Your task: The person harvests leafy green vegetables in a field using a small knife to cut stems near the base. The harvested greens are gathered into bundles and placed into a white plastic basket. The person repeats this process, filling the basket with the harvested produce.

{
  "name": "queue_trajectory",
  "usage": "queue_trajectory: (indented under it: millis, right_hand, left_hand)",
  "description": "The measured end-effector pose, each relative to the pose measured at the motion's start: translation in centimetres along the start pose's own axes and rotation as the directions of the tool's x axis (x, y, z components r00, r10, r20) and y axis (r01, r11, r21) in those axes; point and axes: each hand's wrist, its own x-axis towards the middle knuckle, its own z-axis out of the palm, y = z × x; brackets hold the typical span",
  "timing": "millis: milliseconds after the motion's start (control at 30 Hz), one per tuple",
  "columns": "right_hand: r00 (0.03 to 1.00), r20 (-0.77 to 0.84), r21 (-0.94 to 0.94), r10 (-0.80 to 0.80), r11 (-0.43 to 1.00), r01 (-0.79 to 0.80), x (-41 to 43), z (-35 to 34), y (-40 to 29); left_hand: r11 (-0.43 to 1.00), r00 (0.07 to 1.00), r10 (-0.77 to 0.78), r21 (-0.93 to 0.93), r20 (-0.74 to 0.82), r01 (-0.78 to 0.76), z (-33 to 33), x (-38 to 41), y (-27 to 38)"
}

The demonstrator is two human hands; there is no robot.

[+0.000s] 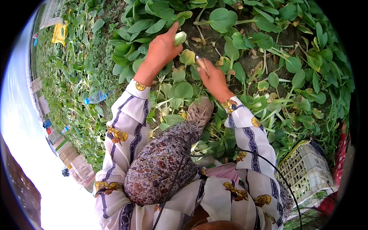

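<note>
My left hand (164, 47) holds a head of leafy greens (180, 38), its pale cut base showing by the thumb and its leaves partly hidden behind the fingers. The index finger reaches over the green leaves. To the right, my right hand (212, 75) is closed around the wooden handle of a small knife (201, 64). Its thin blade points up and left toward the pale base; whether they touch is unclear. A yellowing leaf (187, 57) lies between the hands, over soil with cut stems.
Rows of leafy greens (222, 20) grow ahead and to the right. My shoe (201, 110) stands among loose leaves. A white plastic crate (306, 169) sits at lower right beside a person's red sleeve (341, 149). At left lie a plastic bottle (97, 97) and a yellow bag (59, 34).
</note>
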Motion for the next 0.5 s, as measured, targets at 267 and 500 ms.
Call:
queue_trajectory:
  millis: [267, 500]
  right_hand:
    - [0.978, -0.137, 0.032, -0.159, 0.986, 0.165, 3.8, 1.5, -1.7]
    - [0.964, -0.152, 0.282, 0.219, 0.944, -0.17, 4.8, 2.0, 0.5]
  left_hand:
    - [0.988, 0.988, -0.156, 0.011, -0.006, 0.156, 1.6, -1.7, -6.7]
    - [0.991, 0.991, -0.136, 0.02, 0.016, 0.136, 2.0, -2.7, -5.7]
